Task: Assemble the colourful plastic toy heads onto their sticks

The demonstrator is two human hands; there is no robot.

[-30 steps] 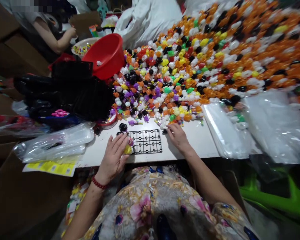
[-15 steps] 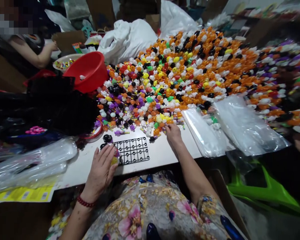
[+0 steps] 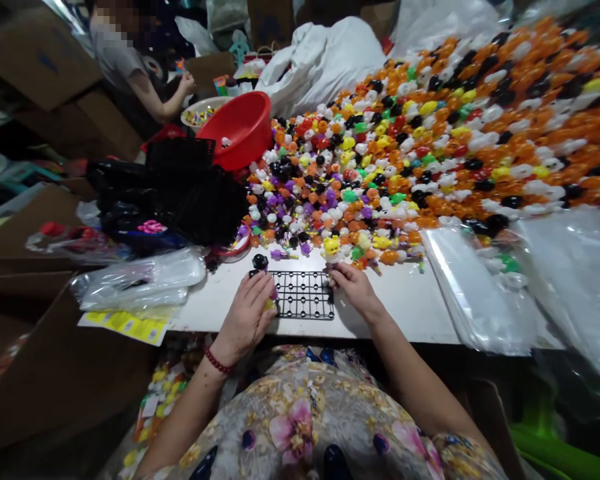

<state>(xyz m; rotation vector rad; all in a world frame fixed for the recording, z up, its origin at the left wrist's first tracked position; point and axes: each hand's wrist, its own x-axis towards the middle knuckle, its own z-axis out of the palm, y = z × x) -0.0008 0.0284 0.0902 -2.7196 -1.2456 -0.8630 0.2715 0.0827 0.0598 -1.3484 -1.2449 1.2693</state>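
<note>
A black plastic grid rack (image 3: 304,297) lies flat on the white table. My left hand (image 3: 247,307) rests over the rack's left end, fingers stretched out and lying flat on small toys there. Bits of yellow and red show at its fingertips, and round black toy heads (image 3: 260,262) sit just beyond them; the rest is hidden under the palm. At the rack's upper right corner my right hand (image 3: 353,287) is closed in a pinch on a small yellow-headed toy (image 3: 331,245). The toy stands head up, its lower part covered by my fingers.
A large heap of colourful small toys (image 3: 360,167) spreads across the table behind the rack. Clear plastic bags (image 3: 460,293) lie at the right, more bags (image 3: 145,277) at the left. A red basin (image 3: 243,130) and black plastic bags (image 3: 180,193) stand left. Another person works behind.
My right hand has come from the heap's edge to the rack's right corner, now holding a yellow-headed toy. My left hand stays on the rack. The view has turned left.
</note>
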